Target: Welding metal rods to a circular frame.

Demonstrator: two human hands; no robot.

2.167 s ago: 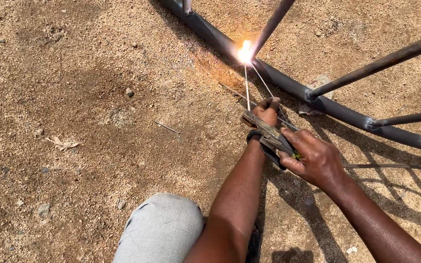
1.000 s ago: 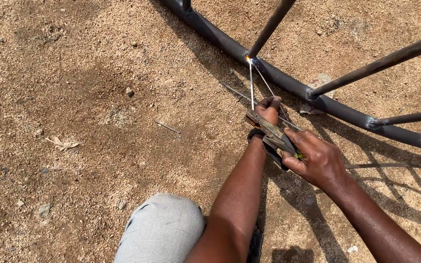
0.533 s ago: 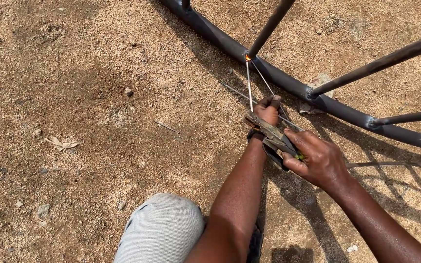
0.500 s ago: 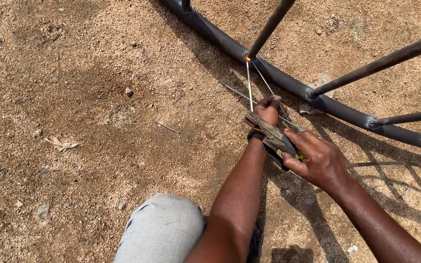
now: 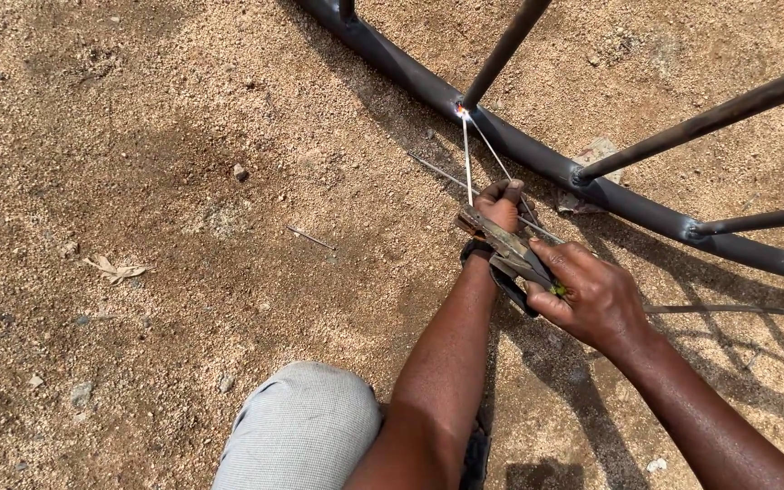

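Packages, labels, signs: we see no printed surface here; the only marked colours are a small yellow-green patch on the clamp handle under our right fingers and the glowing tip at the joint.
Right hand (image 5: 592,295): our fingers are curled and pressed together around the handle of the electrode holder (image 5: 501,243), gripping it firmly.
Left hand (image 5: 499,204): it sits at the front end of the holder, fingers folded in against the jaws; a dark band circles the wrist. We cannot tell whether it pinches the rod itself.
Welding rod (image 5: 466,159): thin and pale, it runs from the holder up to the joint, its tip touching where the upright bar (image 5: 505,50) meets the curved pipe (image 5: 537,159), with a small bright spot there.
Frame: the curved dark pipe sweeps from top centre to the right edge; more bars (image 5: 710,118) branch off it to the right.
Edges and room: open sandy ground (image 5: 138,181) lies wide to our left, dotted with small stones and a dry leaf (image 5: 115,268); the pipe closes the far side.
Knee (image 5: 306,426): in grey cloth, at the bottom edge beside our left forearm.
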